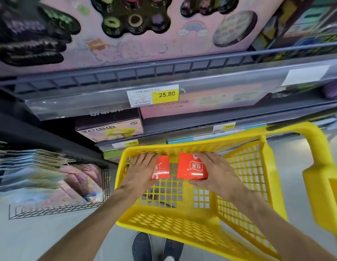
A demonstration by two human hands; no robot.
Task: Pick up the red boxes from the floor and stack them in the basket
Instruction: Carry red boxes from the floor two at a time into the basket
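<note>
A yellow plastic basket [182,219] stands on the floor in front of me, its handle swung out to the right. Both my hands are inside it near the far wall. My left hand [139,172] grips one red box [161,169] from its left side. My right hand [218,170] holds a second red box [192,168] from its right side. The two boxes sit side by side with a narrow gap between them, above the basket's grid floor. Whether they rest on the bottom I cannot tell.
Store shelves with boxed toys and a yellow price tag [152,96] rise right behind the basket. A black wire rack [56,206] of flat packets stands at the left. Grey floor lies around, with my dark shoes [156,247] below the basket's near rim.
</note>
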